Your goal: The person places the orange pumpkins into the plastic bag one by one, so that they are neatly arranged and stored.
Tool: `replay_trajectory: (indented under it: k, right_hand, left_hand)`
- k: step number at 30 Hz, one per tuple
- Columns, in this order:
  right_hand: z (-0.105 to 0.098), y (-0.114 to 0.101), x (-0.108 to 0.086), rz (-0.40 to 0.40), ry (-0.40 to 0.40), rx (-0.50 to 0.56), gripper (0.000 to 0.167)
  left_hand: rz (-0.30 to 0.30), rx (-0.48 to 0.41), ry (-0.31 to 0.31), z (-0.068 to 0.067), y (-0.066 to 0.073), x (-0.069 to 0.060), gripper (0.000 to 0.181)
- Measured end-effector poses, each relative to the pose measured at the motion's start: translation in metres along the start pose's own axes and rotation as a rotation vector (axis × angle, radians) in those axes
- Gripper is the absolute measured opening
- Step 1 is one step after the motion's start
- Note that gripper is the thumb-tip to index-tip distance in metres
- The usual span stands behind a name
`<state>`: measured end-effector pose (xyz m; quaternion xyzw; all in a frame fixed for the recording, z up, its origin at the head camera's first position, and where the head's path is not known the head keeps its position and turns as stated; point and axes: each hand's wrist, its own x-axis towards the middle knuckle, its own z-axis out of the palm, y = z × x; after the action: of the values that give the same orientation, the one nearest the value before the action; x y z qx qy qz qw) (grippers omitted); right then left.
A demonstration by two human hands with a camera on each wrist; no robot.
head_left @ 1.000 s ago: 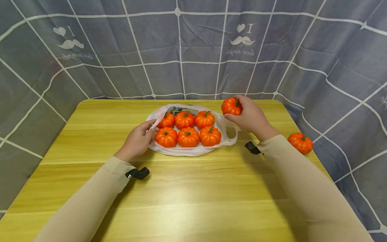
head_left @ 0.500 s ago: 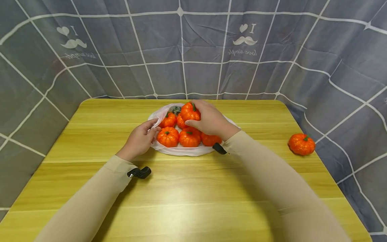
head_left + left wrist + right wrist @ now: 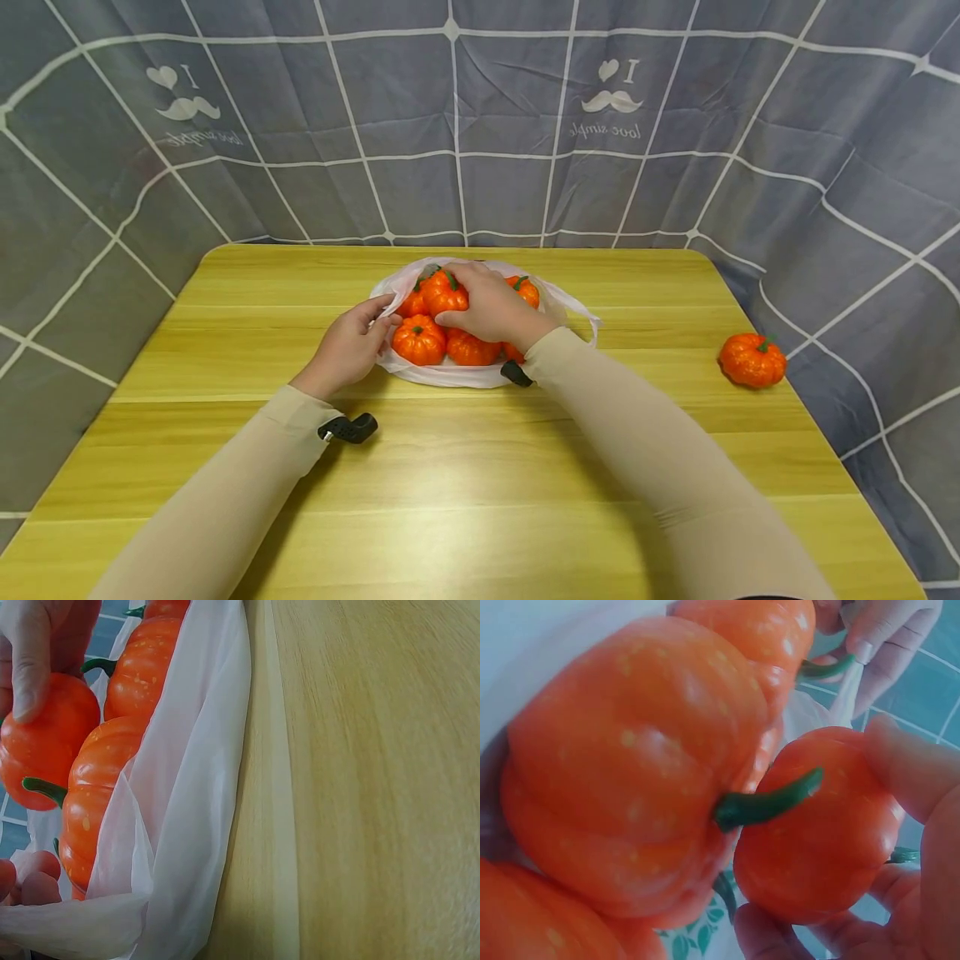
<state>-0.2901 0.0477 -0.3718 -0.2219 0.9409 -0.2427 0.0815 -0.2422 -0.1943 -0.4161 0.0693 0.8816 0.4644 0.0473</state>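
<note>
Presently held pumpkin (image 3: 441, 295), head view: between the right hand's (image 3: 486, 304) curled fingers, spread to its width, over the open bag (image 3: 442, 377).
Bag rim, head view: pinched in the left hand's (image 3: 348, 346) fingers; thin, floppy, probably easily torn.
Glossy skin, left wrist view: under the right thumb; likely stiff, light, slightly slippery.
Best hold, right wrist view: thumb and fingers on opposite sides, sparing the green stem (image 3: 904, 856), perhaps fragile.
</note>
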Motion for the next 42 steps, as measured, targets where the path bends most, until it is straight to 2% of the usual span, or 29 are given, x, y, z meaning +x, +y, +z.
replay_trajectory:
  k: [6,14,23,42]
  right_hand:
    - [0.004,0.0,0.003,0.032,-0.028,-0.016,0.083]
    - [0.008,0.0,0.006,0.019,-0.023,-0.029,0.085]
    - [0.011,-0.002,0.004,0.019,-0.051,-0.048,0.09]
    - [0.017,0.0,0.006,0.018,-0.037,-0.063,0.094]
  left_hand:
    - [-0.007,0.008,0.0,0.002,0.001,0.0,0.051]
    - [0.0,0.037,0.008,0.002,0.001,-0.001,0.051]
    - [-0.008,0.023,0.0,0.001,-0.001,-0.002,0.05]
    - [-0.005,-0.003,0.0,0.003,0.0,-0.003,0.051]
